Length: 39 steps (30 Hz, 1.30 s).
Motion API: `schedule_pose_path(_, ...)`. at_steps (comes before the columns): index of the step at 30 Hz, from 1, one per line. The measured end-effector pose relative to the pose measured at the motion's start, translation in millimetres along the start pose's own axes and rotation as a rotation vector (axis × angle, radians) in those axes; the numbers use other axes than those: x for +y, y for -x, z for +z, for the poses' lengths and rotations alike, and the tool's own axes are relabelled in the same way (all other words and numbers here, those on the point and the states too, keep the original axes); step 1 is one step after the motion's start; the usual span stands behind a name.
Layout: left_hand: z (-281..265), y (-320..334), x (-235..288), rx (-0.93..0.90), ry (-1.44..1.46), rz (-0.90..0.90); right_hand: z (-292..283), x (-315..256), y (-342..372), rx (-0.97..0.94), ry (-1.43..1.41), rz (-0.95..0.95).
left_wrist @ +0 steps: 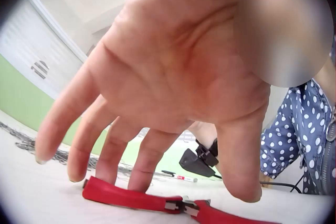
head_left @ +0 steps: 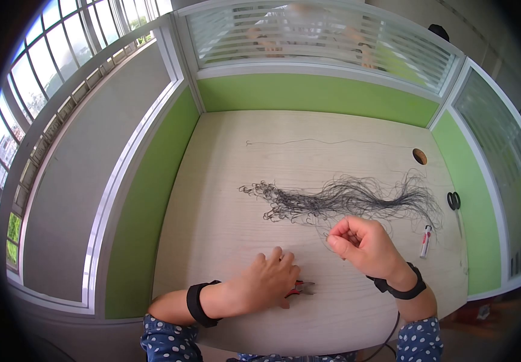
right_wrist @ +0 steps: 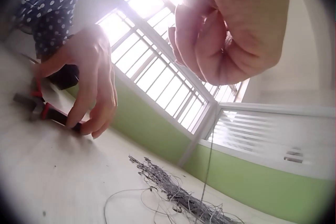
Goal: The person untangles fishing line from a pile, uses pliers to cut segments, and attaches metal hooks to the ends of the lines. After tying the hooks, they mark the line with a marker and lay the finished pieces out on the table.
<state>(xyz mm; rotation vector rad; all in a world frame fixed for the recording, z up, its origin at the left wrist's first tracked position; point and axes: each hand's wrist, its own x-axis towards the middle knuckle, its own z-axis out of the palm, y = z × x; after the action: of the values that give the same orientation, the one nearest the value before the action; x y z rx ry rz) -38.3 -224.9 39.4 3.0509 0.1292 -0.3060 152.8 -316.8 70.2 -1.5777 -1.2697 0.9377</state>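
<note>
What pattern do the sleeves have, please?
The sleeves have white dots on blue, clearest in the left wrist view.

The head view looks forward and down from above the pale wood-grain tabletop [head_left: 212, 241]. The left wrist view faces the left hand's palm [left_wrist: 184, 66] up close, low over the tabletop. The right wrist view looks past the near right hand [right_wrist: 236, 40] toward the left one. All share the red-handled metal pliers [head_left: 296, 291] and tangled dark-grey strands [head_left: 345, 196].
</note>
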Motion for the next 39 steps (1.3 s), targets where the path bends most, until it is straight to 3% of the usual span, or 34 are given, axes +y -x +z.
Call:
schedule_pose_path(2, 13.9, -3.2, 3.7, 0.054, -0.033, -0.001, -0.6, 0.2, 0.0, 0.006, 0.006, -0.001)
schedule_pose_path(5, 20.3, -7.3, 0.7, 0.065, 0.174, -0.014, -2.4, -1.9, -0.5, 0.003, -0.002, 0.014)
schedule_pose_path(7, 8.6, -10.1, -5.9, -0.068, 0.322, -0.104, -2.9, 0.1, -1.3, -0.001, -0.011, 0.012)
schedule_pose_path(11, -12.3, -16.6, -34.1, -0.168, 0.533, -0.074, -3.9, 1.1, -2.0, 0.02, -0.018, 0.008)
schedule_pose_path(14, -20.6, -21.9, -46.9, -0.149, 1.425, -0.116, -5.4, 1.8, -2.6, 0.041, -0.01, 0.002)
schedule_pose_path(15, -15.8, -26.8, -50.2, -0.181, 1.688, -0.039, -5.5, 3.2, -3.1, 0.058, -0.033, 0.001)
schedule_pose_path(16, -12.5, -27.1, -48.7, -0.177, 1.686, -0.036, -5.5, 4.1, -3.5, 0.073, -0.056, 0.001)
schedule_pose_path(18, -11.2, -28.4, -40.8, -0.227, 2.243, -0.13, -4.3, 5.1, -4.2, 0.081, -0.059, -0.003)
schedule_pose_path(22, -5.8, -30.9, -29.3, -0.088, 2.142, -0.188, -2.6, 2.9, -4.8, 0.099, -0.065, 0.006)
schedule_pose_path(39, -4.7, -30.0, -24.1, -0.091, 1.995, -0.122, 2.7, 6.5, -5.9, 0.132, -0.071, -0.03)
